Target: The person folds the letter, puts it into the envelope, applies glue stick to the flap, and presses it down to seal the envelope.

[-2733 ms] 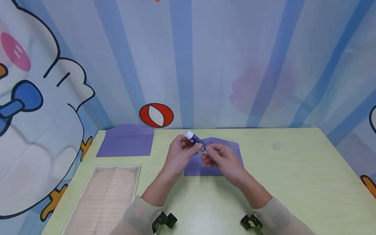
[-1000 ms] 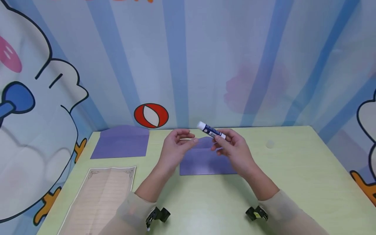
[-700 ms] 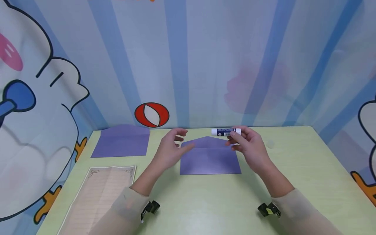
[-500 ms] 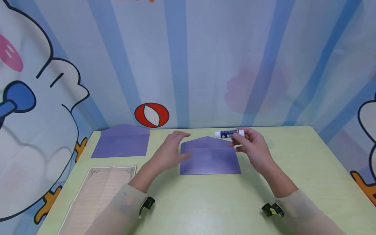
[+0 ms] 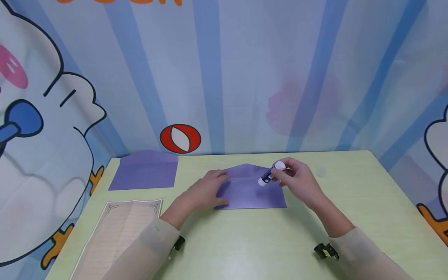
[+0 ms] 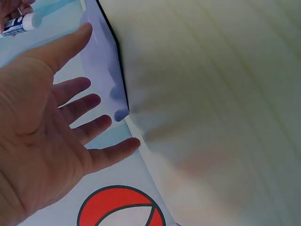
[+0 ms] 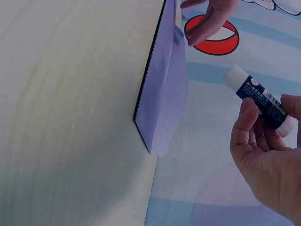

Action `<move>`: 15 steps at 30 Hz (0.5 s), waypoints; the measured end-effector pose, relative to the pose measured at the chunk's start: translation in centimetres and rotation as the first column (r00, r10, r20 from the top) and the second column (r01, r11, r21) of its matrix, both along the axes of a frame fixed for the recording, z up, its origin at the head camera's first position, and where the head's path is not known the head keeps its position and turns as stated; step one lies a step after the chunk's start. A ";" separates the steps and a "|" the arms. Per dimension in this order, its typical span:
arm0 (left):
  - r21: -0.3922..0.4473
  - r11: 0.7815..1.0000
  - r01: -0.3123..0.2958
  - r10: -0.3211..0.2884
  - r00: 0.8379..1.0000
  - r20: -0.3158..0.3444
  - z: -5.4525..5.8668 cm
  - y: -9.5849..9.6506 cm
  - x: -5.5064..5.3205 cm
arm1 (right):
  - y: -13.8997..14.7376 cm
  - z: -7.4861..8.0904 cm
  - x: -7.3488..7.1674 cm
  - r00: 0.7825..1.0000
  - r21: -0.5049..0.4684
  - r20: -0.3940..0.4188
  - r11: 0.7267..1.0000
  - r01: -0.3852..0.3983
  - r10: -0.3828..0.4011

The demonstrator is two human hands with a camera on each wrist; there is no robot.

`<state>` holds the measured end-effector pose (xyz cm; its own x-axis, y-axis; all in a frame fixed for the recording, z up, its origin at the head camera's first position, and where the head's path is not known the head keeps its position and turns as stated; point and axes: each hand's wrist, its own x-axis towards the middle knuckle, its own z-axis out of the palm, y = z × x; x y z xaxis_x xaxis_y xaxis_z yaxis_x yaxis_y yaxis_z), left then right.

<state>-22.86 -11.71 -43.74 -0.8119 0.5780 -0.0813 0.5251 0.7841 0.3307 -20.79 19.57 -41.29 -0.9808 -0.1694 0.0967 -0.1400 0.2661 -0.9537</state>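
My right hand [image 5: 301,182] pinches a dark blue and white glue stick [image 5: 267,177] between thumb and fingers. The stick is tilted, its lower white end over the right half of a purple envelope [image 5: 250,196] whose flap points away from me. In the right wrist view, the glue stick [image 7: 265,101] shows its printed label. My left hand [image 5: 204,190] has its fingertips at the envelope's left edge, thumb near the front corner. The left wrist view shows that hand [image 6: 51,127] with spread fingers and nothing in its grasp.
Another purple envelope [image 5: 145,173] lies at the back left of the pale table [image 5: 245,245]. A lined sheet of paper [image 5: 122,233] with an ornate border is in front of it, partly under my left sleeve. A small translucent disc [image 5: 321,172] sits at the back right.
My left hand let go of the glue stick, then moved down to the envelope's left edge. The right hand drew the stick rightward, then tipped and lowered it over the envelope.
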 end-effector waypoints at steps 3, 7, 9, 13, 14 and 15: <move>-0.039 0.999 0.005 -0.004 1.000 0.018 -0.3 0.1 0.2 | -0.2 -0.1 0.1 0.999 0.052 -0.029 0.998 -0.024 0.025; -0.108 0.994 0.006 -0.002 0.999 0.035 -0.6 0.3 0.4 | -0.4 -0.4 0.1 0.996 0.142 -0.076 0.989 -0.037 0.048; -0.133 0.991 0.004 0.002 0.999 0.044 -0.6 0.4 0.4 | -0.5 -0.5 0.0 0.993 0.193 -0.106 0.981 -0.032 0.054; -0.153 0.988 -0.002 0.013 0.997 0.070 -0.6 0.4 0.5 | -0.8 -0.6 -0.2 0.983 0.274 -0.172 0.962 -0.015 0.064; -0.154 0.988 -0.002 0.013 0.997 0.074 -0.6 0.3 0.5 | -0.9 -0.6 -0.2 0.980 0.288 -0.187 0.958 -0.013 0.070; -0.159 0.987 -0.001 0.014 0.997 0.079 -0.6 0.3 0.5 | -1.1 -0.6 -0.3 0.977 0.296 -0.199 0.955 -0.015 0.077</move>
<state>-22.39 -11.38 -44.38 -0.8037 0.5465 -0.2356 0.4959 0.8338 0.2426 -21.08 18.49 -41.85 -0.9349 -0.2651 0.2358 -0.3441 0.5158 -0.7845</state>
